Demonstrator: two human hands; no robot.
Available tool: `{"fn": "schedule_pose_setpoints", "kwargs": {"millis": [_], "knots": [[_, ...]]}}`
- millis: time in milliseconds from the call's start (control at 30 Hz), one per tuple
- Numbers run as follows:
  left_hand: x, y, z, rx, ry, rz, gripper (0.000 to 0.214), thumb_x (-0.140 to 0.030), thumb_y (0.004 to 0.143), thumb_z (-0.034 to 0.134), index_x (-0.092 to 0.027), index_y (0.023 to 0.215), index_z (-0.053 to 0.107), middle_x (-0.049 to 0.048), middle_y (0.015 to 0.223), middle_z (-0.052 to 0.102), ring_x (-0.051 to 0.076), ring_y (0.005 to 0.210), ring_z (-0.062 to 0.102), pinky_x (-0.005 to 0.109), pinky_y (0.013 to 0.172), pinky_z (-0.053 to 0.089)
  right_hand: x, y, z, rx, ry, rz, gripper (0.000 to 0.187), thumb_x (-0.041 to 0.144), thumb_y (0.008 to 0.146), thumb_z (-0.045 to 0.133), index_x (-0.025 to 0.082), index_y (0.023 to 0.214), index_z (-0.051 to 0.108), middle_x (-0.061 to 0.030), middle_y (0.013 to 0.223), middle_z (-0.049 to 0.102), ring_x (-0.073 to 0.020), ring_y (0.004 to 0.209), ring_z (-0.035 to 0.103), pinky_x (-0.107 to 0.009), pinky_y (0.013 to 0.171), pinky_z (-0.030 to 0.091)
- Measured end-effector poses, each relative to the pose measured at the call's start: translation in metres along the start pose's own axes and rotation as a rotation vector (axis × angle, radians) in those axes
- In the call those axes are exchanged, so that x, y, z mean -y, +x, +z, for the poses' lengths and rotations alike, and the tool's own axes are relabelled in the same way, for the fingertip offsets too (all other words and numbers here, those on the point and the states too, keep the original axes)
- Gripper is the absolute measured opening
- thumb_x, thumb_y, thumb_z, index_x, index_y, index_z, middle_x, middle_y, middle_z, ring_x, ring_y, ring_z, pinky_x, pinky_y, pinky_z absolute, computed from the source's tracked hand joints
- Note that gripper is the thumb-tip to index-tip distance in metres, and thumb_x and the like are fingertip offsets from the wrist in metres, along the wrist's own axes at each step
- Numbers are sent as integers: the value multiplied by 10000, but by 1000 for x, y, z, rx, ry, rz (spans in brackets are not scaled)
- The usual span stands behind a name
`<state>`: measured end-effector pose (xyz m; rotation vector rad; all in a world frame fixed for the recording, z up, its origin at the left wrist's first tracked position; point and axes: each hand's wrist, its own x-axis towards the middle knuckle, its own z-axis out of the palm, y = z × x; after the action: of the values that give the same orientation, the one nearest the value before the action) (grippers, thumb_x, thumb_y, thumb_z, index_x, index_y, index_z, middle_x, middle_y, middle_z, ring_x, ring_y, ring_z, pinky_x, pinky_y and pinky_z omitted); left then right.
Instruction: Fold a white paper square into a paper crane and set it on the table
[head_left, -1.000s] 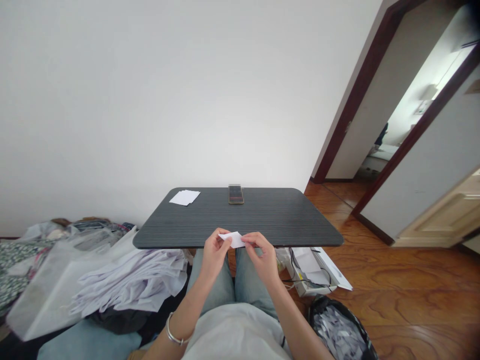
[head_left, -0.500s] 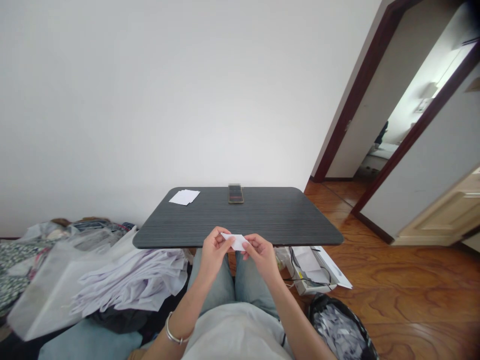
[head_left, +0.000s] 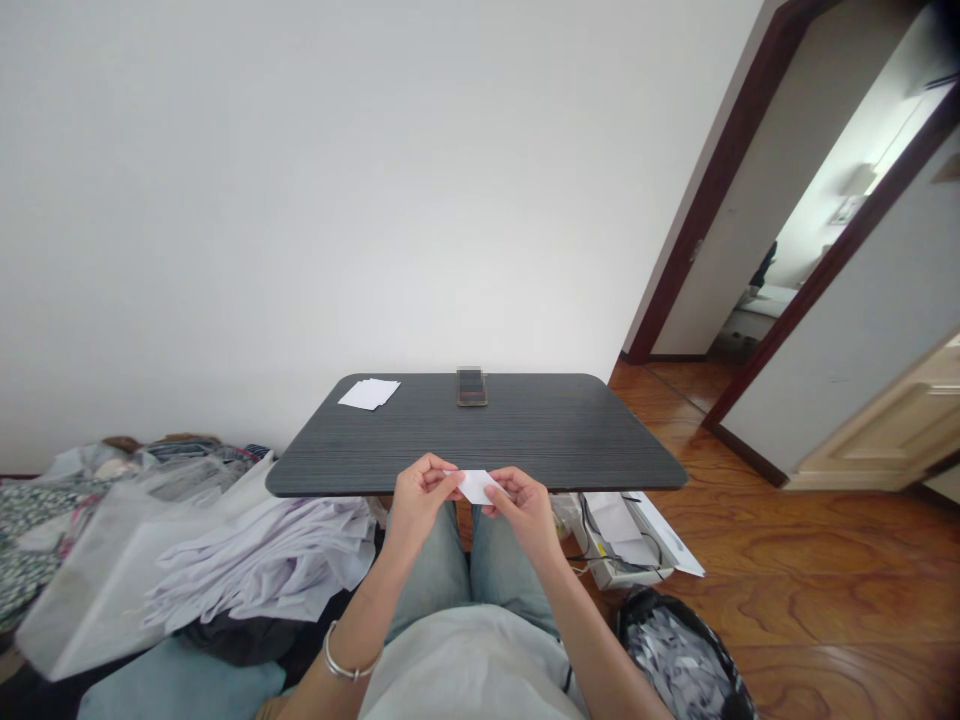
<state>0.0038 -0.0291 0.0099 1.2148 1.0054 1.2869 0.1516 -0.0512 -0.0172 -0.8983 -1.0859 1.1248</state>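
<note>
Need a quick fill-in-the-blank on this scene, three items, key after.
The left hand and right hand pinch a white slip made of ____. A metal bangle circles the ____ wrist. A phone lies on the dark table, to the ____ of a paper stack.

Missing words: paper; left; right.

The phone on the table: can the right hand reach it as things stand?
Probably yes, with a stretch: the right hand holds the white paper, so must release it first. Nothing stands between hand and phone on the dark table.
</note>
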Motion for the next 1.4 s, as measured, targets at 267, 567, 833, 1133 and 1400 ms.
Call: {"fn": "schedule_pose_setpoints", "kwargs": {"millis": [267, 567, 833, 1133, 1400], "knots": [[5, -1, 4, -12, 52, 72, 237, -297, 616, 728, -154, 704, 560, -25, 577, 624, 113, 524, 590, 225, 535, 509, 0, 1, 1, -7, 27, 84, 302, 404, 633, 731, 161, 764, 609, -15, 623, 688, -137, 468, 622, -237, 457, 516], [4, 1, -1, 143, 96, -7, 212, -297, 627, 735, -126, 726, 658, 32, 613, 672, 138, 543, 616, 235, 536, 506, 3, 0, 1, 57, 12, 29, 255, 401, 687, 688, 181, 710, 562, 15, 567, 642, -103, 442, 558, -213, 437, 479], [0, 2, -6, 215, 68, -83, 248, -291, 610, 749, -123, 789, 713, 62, 689, 716, 146, 576, 641, 242, 566, 519, 2, 0, -2, 71, 12, -10, 237, 390, 716, 661, 181, 716, 550, 24, 569, 606, -92, 462, 518, -193, 434, 445], [-8, 0, -5, 199, 46, -137, 226, -301, 610, 746, -130, 757, 724, 44, 607, 704, 141, 526, 631, 245, 545, 525, 4, -1, -2, 98, -18, 0, 248, 410, 697, 671, 186, 694, 563, 29, 548, 579, -102, 470, 497, -204, 434, 438], [-9, -1, -4, 210, 40, -133, 254, -354, 660, 702, -128, 776, 710, 57, 663, 710, 156, 586, 654, 250, 569, 532, 2, -2, 1, 22, -6, -16, 222, 378, 705, 655, 186, 672, 549, 32, 544, 579, -92, 454, 484, -188, 415, 419]]}}
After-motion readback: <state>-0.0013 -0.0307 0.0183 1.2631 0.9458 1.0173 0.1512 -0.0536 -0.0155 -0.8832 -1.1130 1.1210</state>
